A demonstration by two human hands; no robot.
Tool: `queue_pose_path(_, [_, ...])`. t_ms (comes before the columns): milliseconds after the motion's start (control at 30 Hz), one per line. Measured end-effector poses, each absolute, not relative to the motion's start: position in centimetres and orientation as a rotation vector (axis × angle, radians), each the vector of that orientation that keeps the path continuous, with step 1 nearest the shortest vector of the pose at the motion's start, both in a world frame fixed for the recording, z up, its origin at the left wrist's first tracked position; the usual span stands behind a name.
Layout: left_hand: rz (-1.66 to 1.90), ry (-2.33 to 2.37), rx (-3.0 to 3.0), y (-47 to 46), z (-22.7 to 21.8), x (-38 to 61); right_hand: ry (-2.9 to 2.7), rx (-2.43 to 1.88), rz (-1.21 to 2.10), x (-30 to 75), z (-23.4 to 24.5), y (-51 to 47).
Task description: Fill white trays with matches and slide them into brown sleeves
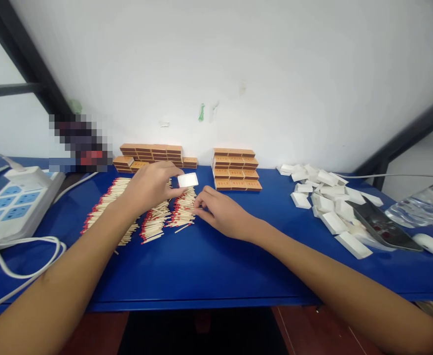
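My left hand (155, 183) is closed on a small white matchbox tray (189, 181), held between thumb and fingers above the matches. Its pale inside faces me, with no matches visible in it. My right hand (220, 212) is lower and to the right, its fingers pinched together at the right edge of a pile of red-tipped matches (181, 209). What lies between those fingertips, if anything, is too small to make out. Another pile of matches (153, 224) lies left of it, and a larger one (103, 202) is partly hidden behind my left forearm.
Orange matchboxes (236, 172) stand stacked in steps by the wall, with more boxes (152, 150) behind my left hand. Many white trays (327, 190) lie heaped at right, near a phone (384, 224), a mouse (430, 244) and a plastic bottle (423, 204). A power strip (15, 207) with cables sits left.
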State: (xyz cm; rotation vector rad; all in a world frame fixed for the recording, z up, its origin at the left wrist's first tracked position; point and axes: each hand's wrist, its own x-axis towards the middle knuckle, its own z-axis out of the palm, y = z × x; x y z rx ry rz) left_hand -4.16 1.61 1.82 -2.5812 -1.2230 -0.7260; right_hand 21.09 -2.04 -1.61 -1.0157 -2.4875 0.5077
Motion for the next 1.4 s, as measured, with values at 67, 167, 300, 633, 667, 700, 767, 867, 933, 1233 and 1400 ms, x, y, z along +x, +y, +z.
queue_pose_path(67, [-0.736, -1.199, -2.602, 1.4, 1.6, -3.7, -2.482, -1.048, 0.518, 22.6, -1.4, -1.8])
queue_pose_path(167, [-0.745, -1.169, -2.644, 0.8, 1.4, -2.9, -2.519, -1.104, 0.555, 25.3, -0.8, -1.2])
queue_pose_path(300, [-0.745, -1.138, -2.730, 0.0, 1.4, -1.9, -2.565, -1.173, 0.567, 27.6, -0.3, -0.2])
queue_pose_path(633, [-0.760, -1.158, -3.083, -2.9, 1.2, 1.1, -2.554, -1.280, 0.524, 29.7, 0.8, 1.2])
queue_pose_path(667, [-0.738, -1.151, -3.112, -3.2, 1.2, 1.3, -2.556, -1.290, 0.527, 30.1, 1.1, 1.4])
queue_pose_path(700, [-0.717, -1.145, -3.143, -3.5, 1.1, 1.5, -2.562, -1.300, 0.537, 30.5, 1.3, 1.5])
queue_pose_path(767, [-0.672, -1.140, -3.186, -3.8, 1.0, 1.8, -2.576, -1.326, 0.555, 30.9, 1.7, 1.4])
queue_pose_path(867, [-0.587, -1.130, -3.176, -3.8, 0.7, 1.9, -2.610, -1.367, 0.582, 31.0, 2.0, 1.1])
queue_pose_path(933, [-0.544, -1.115, -3.157, -3.6, 0.6, 1.8, -2.655, -1.389, 0.640, 30.8, 2.0, 0.8])
queue_pose_path(1233, [-0.518, -1.079, -3.132, -3.2, 0.8, 1.4, -2.610, -1.267, 0.702, 29.0, 1.0, -0.2])
queue_pose_path(1400, [-0.522, -1.123, -3.128, -3.0, 1.0, 1.2, -2.575, -1.200, 0.603, 27.9, 0.7, -0.5])
